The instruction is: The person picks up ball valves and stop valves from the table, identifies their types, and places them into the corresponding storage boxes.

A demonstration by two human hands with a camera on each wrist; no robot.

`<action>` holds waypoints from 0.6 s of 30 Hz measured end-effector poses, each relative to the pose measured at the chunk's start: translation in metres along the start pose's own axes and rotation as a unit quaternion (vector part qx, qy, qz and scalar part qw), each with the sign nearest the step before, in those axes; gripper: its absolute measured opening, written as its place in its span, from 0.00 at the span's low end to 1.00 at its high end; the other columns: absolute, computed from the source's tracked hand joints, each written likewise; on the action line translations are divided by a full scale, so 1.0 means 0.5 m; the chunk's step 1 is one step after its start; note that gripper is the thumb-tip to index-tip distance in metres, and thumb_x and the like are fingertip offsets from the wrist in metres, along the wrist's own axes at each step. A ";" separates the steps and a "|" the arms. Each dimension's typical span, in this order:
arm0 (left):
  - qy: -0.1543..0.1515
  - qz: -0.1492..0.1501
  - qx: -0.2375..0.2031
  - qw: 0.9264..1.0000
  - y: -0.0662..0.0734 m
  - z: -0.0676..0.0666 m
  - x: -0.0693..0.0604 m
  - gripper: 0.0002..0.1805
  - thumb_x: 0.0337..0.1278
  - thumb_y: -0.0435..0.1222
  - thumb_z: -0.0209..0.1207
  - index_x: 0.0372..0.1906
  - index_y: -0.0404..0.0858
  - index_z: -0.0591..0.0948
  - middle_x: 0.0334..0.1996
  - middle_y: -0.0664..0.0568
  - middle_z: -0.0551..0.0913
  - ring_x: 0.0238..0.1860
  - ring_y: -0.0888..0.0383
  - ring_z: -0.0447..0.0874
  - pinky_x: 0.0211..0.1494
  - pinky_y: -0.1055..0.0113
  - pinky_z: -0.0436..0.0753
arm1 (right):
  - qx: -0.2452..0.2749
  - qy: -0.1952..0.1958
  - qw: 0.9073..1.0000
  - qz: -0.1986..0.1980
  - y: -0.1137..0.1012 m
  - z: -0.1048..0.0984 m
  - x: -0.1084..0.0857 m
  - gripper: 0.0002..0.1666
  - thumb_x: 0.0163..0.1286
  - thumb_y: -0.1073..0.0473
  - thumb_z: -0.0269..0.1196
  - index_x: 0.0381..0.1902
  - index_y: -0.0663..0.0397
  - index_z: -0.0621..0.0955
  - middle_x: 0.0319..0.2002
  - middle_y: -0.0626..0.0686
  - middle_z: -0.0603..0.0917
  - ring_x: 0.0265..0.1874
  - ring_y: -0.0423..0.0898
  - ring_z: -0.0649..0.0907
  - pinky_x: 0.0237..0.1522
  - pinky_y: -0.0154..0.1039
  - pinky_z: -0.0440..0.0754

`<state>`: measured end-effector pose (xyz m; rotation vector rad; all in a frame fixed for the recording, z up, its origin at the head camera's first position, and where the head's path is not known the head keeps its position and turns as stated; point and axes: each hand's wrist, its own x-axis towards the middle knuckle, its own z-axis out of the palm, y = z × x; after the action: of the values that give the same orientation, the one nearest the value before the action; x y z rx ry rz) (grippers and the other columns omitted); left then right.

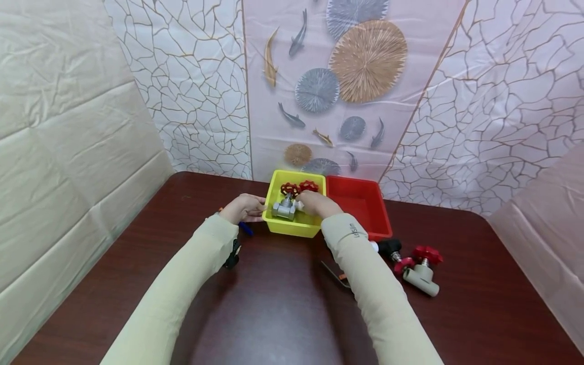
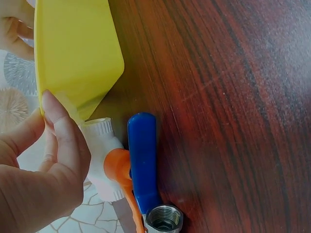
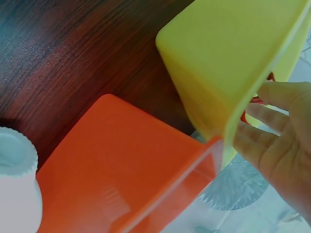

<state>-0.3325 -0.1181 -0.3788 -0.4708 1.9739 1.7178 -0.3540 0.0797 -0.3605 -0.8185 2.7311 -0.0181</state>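
A yellow bin [image 1: 292, 229] stands at the back of the table, with a silver valve [image 1: 284, 208] and red handwheels [image 1: 289, 189] inside it. My left hand [image 1: 245, 208] pinches the bin's left rim between thumb and fingers, as the left wrist view shows up close. Over the right side of the bin reaches my right hand [image 1: 316, 204], its fingers inside. In the right wrist view that hand [image 3: 282, 131] has its fingertips hidden behind the yellow wall, with bits of red handwheel showing between them. Whether it holds a valve is hidden.
Against the yellow bin's right side stands a red bin [image 1: 360, 207]. Valves with red handwheels [image 1: 427, 254] lie at the right. Left of the yellow bin are a white valve with an orange handle [image 2: 116, 165] and a blue-handled valve [image 2: 143, 160]. A bent metal rod [image 1: 334, 274] lies near my right sleeve.
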 end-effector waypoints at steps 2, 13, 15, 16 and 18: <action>0.005 0.003 0.000 1.000 -0.001 0.001 -0.001 0.24 0.63 0.27 0.53 0.65 0.39 0.71 0.62 0.43 0.74 0.28 0.63 0.79 0.28 0.74 0.80 | 0.006 0.003 1.000 -0.010 -0.004 -0.004 -0.006 0.18 0.70 0.68 0.51 0.55 0.61 0.78 0.53 0.61 0.80 0.52 0.53 0.77 0.60 0.46 0.73; 0.000 0.012 0.017 1.000 -0.001 0.000 -0.003 0.24 0.64 0.27 0.51 0.65 0.37 0.70 0.62 0.41 0.73 0.38 0.58 0.80 0.27 0.75 0.80 | 0.069 0.025 0.996 -0.060 0.007 -0.032 -0.056 0.24 0.70 0.65 0.53 0.63 0.65 0.70 0.63 0.62 0.73 0.64 0.57 0.71 0.66 0.50 0.67; -0.003 0.008 0.017 1.000 -0.001 0.001 -0.002 0.24 0.64 0.27 0.52 0.66 0.38 0.70 0.62 0.41 0.73 0.43 0.56 0.80 0.27 0.75 0.80 | 0.078 0.030 0.995 -0.059 0.014 -0.030 -0.066 0.24 0.70 0.65 0.54 0.63 0.64 0.71 0.62 0.62 0.73 0.63 0.57 0.72 0.65 0.50 0.68; -0.003 0.007 0.016 1.000 -0.002 0.001 -0.001 0.24 0.64 0.27 0.52 0.66 0.38 0.70 0.62 0.41 0.73 0.44 0.56 0.80 0.27 0.75 0.80 | 0.082 0.033 0.994 -0.060 0.016 -0.030 -0.068 0.24 0.70 0.65 0.54 0.63 0.64 0.71 0.62 0.62 0.74 0.62 0.57 0.72 0.64 0.50 0.69; -0.006 0.008 0.015 1.000 -0.001 -0.001 0.000 0.25 0.64 0.28 0.52 0.66 0.38 0.69 0.61 0.42 0.74 0.43 0.57 0.81 0.28 0.75 0.80 | 0.088 0.042 0.993 -0.063 0.021 -0.030 -0.074 0.23 0.70 0.65 0.54 0.62 0.62 0.72 0.61 0.62 0.75 0.61 0.57 0.74 0.63 0.50 0.70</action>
<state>-0.3321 -0.1187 -0.3793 -0.4341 1.9973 1.6951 -0.3343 0.1073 -0.3370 -0.9569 2.7012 -0.3205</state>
